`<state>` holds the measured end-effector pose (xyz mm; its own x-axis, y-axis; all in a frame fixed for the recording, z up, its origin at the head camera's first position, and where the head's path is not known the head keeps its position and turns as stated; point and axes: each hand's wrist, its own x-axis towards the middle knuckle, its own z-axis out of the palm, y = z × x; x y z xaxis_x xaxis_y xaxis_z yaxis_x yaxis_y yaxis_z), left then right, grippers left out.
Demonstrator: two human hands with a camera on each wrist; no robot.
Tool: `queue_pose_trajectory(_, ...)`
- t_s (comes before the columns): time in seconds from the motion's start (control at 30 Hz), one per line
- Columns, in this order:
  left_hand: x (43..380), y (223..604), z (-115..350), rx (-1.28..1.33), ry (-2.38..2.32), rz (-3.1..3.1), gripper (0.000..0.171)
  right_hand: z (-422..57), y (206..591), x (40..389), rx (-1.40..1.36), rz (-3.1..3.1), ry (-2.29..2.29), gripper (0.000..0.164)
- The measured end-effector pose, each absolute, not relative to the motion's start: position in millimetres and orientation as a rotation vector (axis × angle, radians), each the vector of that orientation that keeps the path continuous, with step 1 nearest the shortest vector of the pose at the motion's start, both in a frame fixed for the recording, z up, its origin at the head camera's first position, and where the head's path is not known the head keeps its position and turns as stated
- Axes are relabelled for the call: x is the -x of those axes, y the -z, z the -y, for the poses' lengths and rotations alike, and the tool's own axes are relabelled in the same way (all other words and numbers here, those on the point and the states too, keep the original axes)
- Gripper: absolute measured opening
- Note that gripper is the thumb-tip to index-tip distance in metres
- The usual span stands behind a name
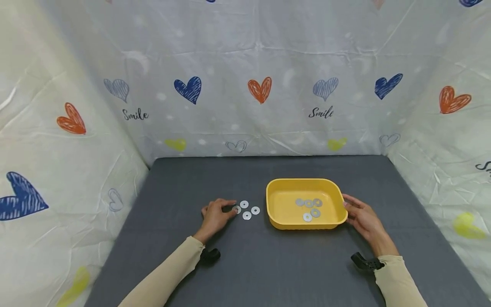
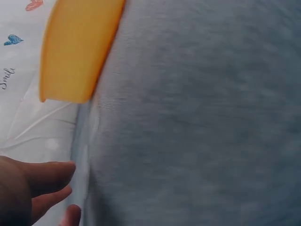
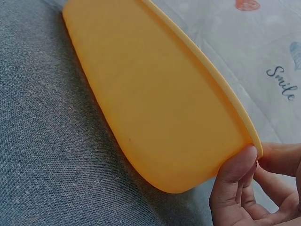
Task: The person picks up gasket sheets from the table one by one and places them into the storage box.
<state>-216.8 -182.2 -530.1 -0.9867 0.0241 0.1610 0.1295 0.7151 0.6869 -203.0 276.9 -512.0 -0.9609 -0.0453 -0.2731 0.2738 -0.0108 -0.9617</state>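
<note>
Several flat metal washers [image 1: 247,215] lie in a small group on the grey tabletop, left of a yellow tray [image 1: 304,226]. My left hand [image 1: 216,218] is at the left edge of this group, thumb tip right at the nearest washer [image 1: 238,209]. Its thumb and fingers stand apart, and the left wrist view shows nothing between the fingers [image 2: 51,175]. My right hand [image 1: 366,219] pinches the tray's right end; in the right wrist view the thumb [image 3: 237,165] is against the outer wall just under the rim. More washers [image 1: 307,217] lie spread inside the tray.
A dark grey cloth [image 1: 291,268] covers the table. White sheets printed with hearts [image 1: 261,89] hang behind it and at both sides. Each wrist wears a black strap [image 1: 366,261].
</note>
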Motion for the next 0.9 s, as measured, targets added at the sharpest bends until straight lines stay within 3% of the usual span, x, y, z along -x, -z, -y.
queue_pose_trajectory(0.6,217,543,182,0.144,1.017,2.77,0.035,-276,511,203,-0.237,-2.025,2.092,0.062)
queue_pose_trajectory(0.9,217,545,182,0.139,0.986,2.771,0.029,-275,511,202,-0.244,-2.038,2.081,0.062)
